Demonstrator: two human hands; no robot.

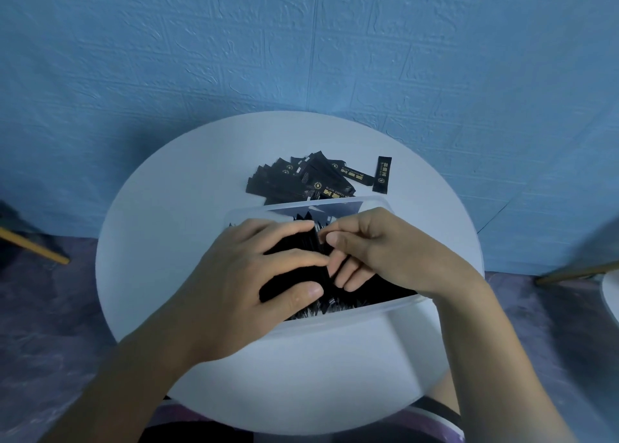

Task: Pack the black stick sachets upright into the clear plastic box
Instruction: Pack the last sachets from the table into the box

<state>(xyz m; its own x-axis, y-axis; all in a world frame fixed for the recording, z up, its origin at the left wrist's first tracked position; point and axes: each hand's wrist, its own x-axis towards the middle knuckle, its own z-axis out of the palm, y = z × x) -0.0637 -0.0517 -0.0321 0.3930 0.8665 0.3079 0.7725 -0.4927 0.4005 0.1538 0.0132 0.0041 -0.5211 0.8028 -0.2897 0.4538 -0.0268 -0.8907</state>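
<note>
The clear plastic box (361, 312) stands in the middle of the round white table (160, 228). Several black stick sachets (378, 290) stand upright inside it. My left hand (248, 275) reaches into the box from the left, fingers closed over a bundle of sachets (294, 271). From the right, my right hand (378, 251) pinches the tops of the same packed sachets, its fingertips touching my left fingers. Behind the box lies a loose pile of black sachets (301, 179), with one single sachet (383, 174) apart at the right.
A blue textured wall (301, 47) rises right behind the table. Wooden furniture legs (37, 246) show at the left, and another leg (576, 273) at the right. A purple floor (50, 325) surrounds the table.
</note>
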